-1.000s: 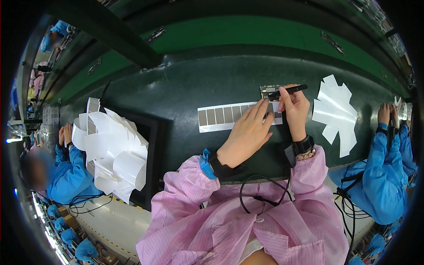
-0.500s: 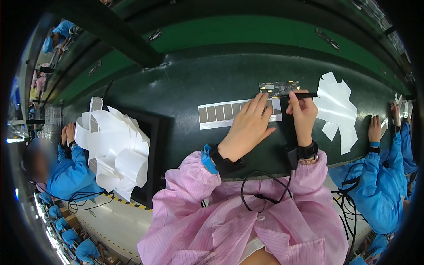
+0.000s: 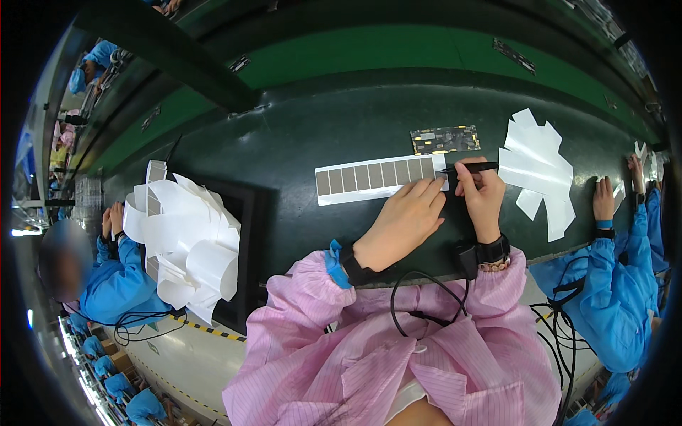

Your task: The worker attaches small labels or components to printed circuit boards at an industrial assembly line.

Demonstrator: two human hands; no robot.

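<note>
A white backing sheet (image 3: pixel 376 177) with a row of grey rectangular stickers lies on the dark green table in front of me. My left hand (image 3: pixel 405 221) rests with its fingers laid flat on the sheet's lower edge near the right end. Between thumb and fingers, my right hand (image 3: pixel 483 195) pinches black tweezers (image 3: pixel 477 167), whose thin tip reaches the sheet's bare right end. Just beyond the sheet is a dark circuit board (image 3: pixel 445 140) with gold-coloured parts, apart from both hands.
Left of me, a heap of white backing sheets (image 3: pixel 192 234) lies by a black tray (image 3: pixel 252 248). More white sheets (image 3: pixel 538 167) fan out to the right. A metal beam (image 3: pixel 177 57) crosses the far left. Co-workers in blue (image 3: pixel 604 284) sit on both sides; cables (image 3: pixel 426 277) hang before me.
Both hands have drawn back from the circuit board toward me. The tweezers' tip has swung to the sheet's right end. My left fingers have slid down, uncovering more stickers.
</note>
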